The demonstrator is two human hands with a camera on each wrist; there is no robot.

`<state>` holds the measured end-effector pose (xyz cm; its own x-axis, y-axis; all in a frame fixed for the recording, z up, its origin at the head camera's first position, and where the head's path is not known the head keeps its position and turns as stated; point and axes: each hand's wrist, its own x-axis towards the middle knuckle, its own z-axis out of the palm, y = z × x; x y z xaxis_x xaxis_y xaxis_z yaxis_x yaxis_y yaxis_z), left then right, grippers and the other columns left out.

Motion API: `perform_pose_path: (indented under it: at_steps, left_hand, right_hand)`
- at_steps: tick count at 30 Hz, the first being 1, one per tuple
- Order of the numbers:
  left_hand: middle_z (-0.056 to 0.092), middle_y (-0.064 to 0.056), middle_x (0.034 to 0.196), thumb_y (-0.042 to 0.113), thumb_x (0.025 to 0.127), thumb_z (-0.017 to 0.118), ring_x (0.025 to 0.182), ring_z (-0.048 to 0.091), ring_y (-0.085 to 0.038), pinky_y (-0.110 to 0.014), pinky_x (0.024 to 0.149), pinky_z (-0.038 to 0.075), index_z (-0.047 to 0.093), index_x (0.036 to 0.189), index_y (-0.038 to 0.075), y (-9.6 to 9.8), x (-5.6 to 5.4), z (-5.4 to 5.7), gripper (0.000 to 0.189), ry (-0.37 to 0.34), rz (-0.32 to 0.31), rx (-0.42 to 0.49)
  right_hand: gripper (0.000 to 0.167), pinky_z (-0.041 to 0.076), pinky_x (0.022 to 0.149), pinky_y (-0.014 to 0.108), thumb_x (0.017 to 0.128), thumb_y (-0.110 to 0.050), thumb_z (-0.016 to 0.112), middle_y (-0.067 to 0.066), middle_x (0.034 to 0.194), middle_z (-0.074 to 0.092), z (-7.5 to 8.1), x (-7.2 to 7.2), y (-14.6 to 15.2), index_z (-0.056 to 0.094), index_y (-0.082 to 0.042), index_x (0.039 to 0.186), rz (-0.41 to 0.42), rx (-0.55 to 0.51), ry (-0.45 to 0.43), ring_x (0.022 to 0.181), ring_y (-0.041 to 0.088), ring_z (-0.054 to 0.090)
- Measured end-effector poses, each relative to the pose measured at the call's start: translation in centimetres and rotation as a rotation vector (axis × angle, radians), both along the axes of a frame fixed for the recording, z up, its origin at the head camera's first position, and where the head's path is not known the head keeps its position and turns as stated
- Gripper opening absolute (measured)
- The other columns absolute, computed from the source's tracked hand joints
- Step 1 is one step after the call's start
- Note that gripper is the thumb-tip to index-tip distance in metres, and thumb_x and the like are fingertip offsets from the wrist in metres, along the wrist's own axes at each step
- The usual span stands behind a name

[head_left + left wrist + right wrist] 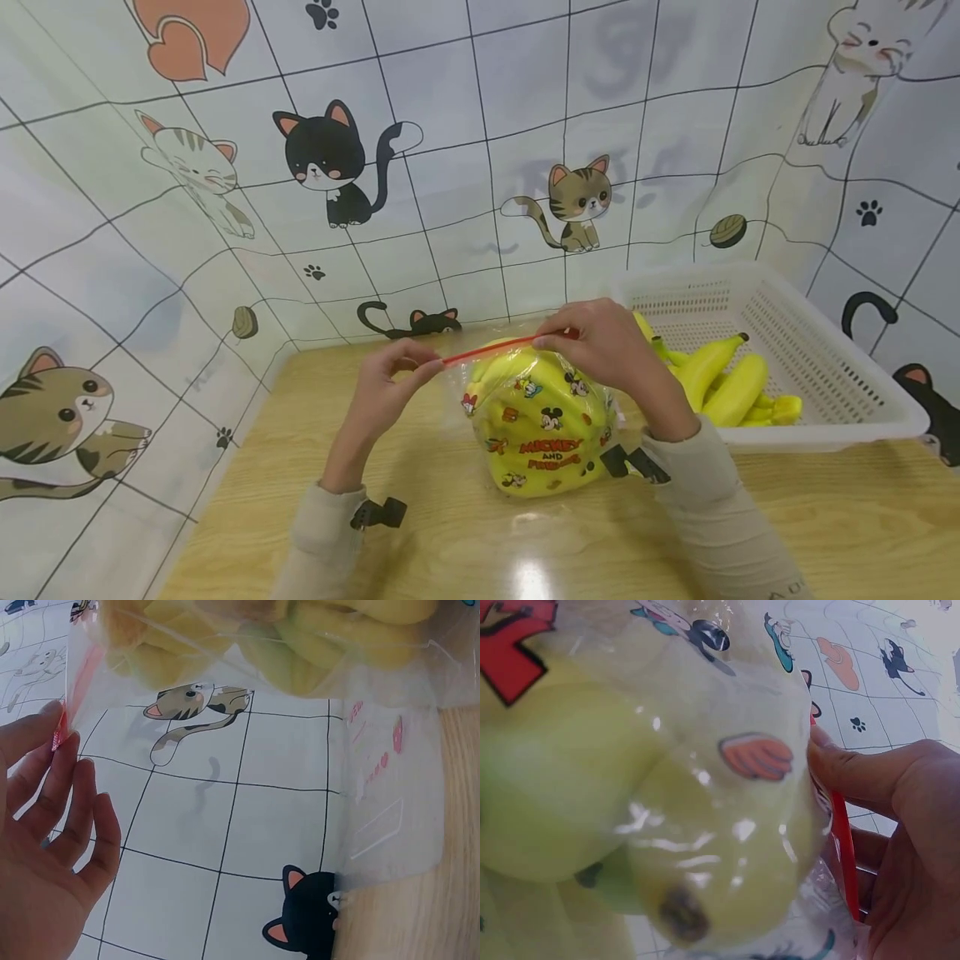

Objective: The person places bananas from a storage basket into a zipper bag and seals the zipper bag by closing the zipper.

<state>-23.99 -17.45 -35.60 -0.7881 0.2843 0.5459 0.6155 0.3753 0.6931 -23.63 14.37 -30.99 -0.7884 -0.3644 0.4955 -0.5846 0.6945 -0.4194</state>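
Note:
A clear zip bag (551, 425) printed with cartoon mice and red lettering stands on the wooden table, full of yellow bananas (562, 772). A red zip strip (487, 349) runs along its top edge. My left hand (386, 383) pinches the left end of this strip between thumb and forefinger; in the left wrist view the other fingers of the left hand (64, 817) are spread loosely. Toward the strip's right end, my right hand (600, 346) pinches it, the thumb of the right hand (900, 802) pressing on the near side.
A white perforated plastic basket (847, 375) stands right of the bag, with several loose bananas (720, 383) in its left part. Behind the wooden table (315, 433) hangs a white cloth (450, 167) with cat drawings and a black grid.

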Motion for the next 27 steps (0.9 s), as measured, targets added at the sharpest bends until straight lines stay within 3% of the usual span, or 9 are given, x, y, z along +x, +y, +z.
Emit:
perform_pose_path:
  at_steps: [4,8,12,16,20,23,27]
  left_hand:
    - [0.072,-0.005,0.096,0.004,0.095,0.072,0.089,0.067,-0.007,-0.025,0.083,0.058,0.069,0.113,0.005,0.5,-0.1,-0.5,0.018,-0.056,-0.024,0.104]
    - [0.068,-0.009,0.11,0.02,0.099,0.07,0.097,0.066,-0.01,-0.027,0.085,0.058,0.056,0.136,0.007,1.1,-0.2,-1.3,0.042,-0.208,-0.075,0.225]
    - [0.056,-0.012,0.142,0.054,0.091,0.074,0.118,0.062,-0.022,-0.035,0.094,0.057,0.043,0.152,0.015,1.7,-0.6,-2.8,0.078,-0.375,-0.226,0.144]
    - [0.043,-0.011,0.157,0.061,0.076,0.084,0.133,0.054,-0.031,-0.048,0.106,0.053,0.033,0.159,0.021,2.1,-0.9,-4.2,0.105,-0.486,-0.405,0.003]
    - [0.035,0.001,0.163,0.051,0.071,0.092,0.143,0.046,-0.027,-0.052,0.114,0.046,0.02,0.162,0.036,2.8,-0.9,-5.0,0.117,-0.514,-0.463,-0.037]
    - [0.027,0.006,0.166,0.055,0.067,0.093,0.145,0.044,-0.025,-0.055,0.115,0.043,0.01,0.162,0.045,3.3,-1.0,-5.1,0.126,-0.5,-0.467,-0.038]
    - [0.032,0.004,0.165,0.061,0.063,0.092,0.144,0.046,-0.023,-0.052,0.115,0.043,0.015,0.162,0.041,3.8,-1.0,-5.1,0.126,-0.441,-0.463,-0.029]
  right_hand:
    - [0.009,0.047,0.063,0.028,0.093,-0.024,0.077,-0.002,0.093,0.08,-0.1,0.0,0.0,0.083,-0.018,0.095,0.004,-0.002,0.01,0.071,0.011,0.061]
    - [0.008,0.046,0.063,0.028,0.093,-0.024,0.078,-0.003,0.091,0.08,-0.3,-0.2,-0.1,0.083,-0.018,0.094,0.005,-0.008,0.037,0.069,0.009,0.06]
    - [0.009,0.046,0.061,0.027,0.093,-0.024,0.078,-0.003,0.09,0.08,-0.7,-0.5,-0.2,0.083,-0.018,0.094,-0.002,-0.024,0.055,0.067,0.009,0.059]
    - [0.007,0.048,0.062,0.028,0.091,-0.022,0.079,-0.002,0.087,0.08,-1.0,-0.7,-0.2,0.083,-0.016,0.092,-0.01,-0.07,0.096,0.068,0.01,0.061]
    - [0.004,0.044,0.06,0.025,0.088,-0.016,0.081,-0.002,0.079,0.076,-1.1,-0.9,0.0,0.083,-0.013,0.089,0.005,-0.157,0.181,0.063,0.009,0.055]
    - [0.003,0.04,0.057,0.021,0.088,-0.012,0.081,0.0,0.076,0.075,-0.8,-1.0,0.3,0.083,-0.01,0.089,0.037,-0.236,0.231,0.06,0.008,0.05]
    - [0.004,0.037,0.054,0.016,0.089,-0.008,0.08,0.001,0.074,0.074,-0.5,-0.9,0.3,0.082,-0.005,0.089,0.106,-0.331,0.231,0.058,0.007,0.047]
